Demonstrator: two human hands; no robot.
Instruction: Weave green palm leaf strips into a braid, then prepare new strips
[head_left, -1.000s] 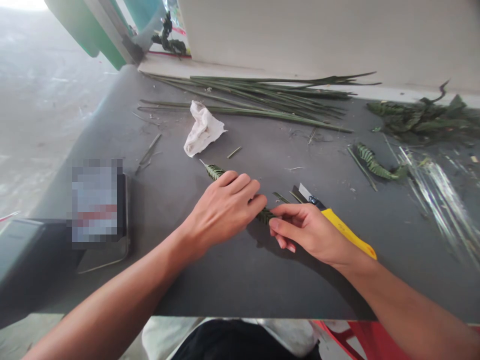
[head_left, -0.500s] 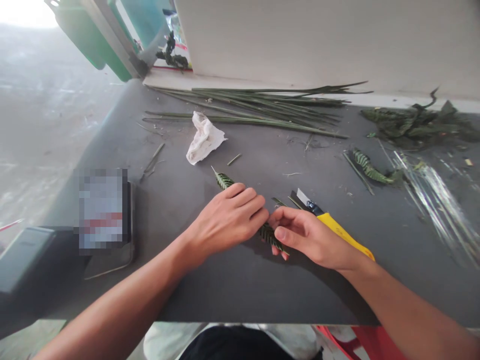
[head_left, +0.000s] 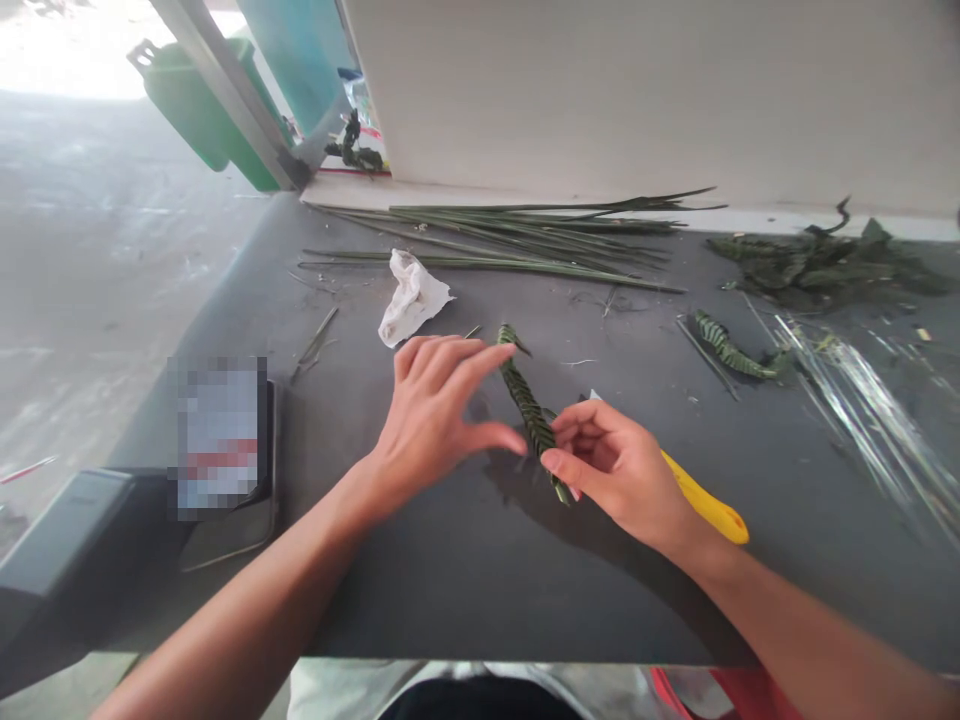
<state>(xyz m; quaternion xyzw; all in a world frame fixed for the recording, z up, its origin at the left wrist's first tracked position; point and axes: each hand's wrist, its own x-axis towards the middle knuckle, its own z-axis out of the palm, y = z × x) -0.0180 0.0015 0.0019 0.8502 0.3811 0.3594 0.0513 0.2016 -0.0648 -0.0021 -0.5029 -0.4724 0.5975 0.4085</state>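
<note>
Between the thumb and fingers of my right hand [head_left: 611,460] is the lower end of a braided green leaf strip [head_left: 527,405], which slants up and to the left. My left hand [head_left: 450,400] is open just left of the braid, its thumb and forefinger spread around it; whether a fingertip touches it I cannot tell. Partly hidden behind my right hand lies a yellow-handled utility knife [head_left: 709,505], with only a bit of its blade showing.
Long green leaf strips [head_left: 510,235] lie along the back. A crumpled tissue [head_left: 412,297] is left of centre. A second braided piece [head_left: 735,350], clear plastic strips [head_left: 862,410] and a heap of woven leaf pieces [head_left: 832,260] are at right. A phone [head_left: 225,450] lies at left.
My left hand has let go of the braid and opened, moving up. The braid has turned more upright in my right hand. The view has shifted slightly.
</note>
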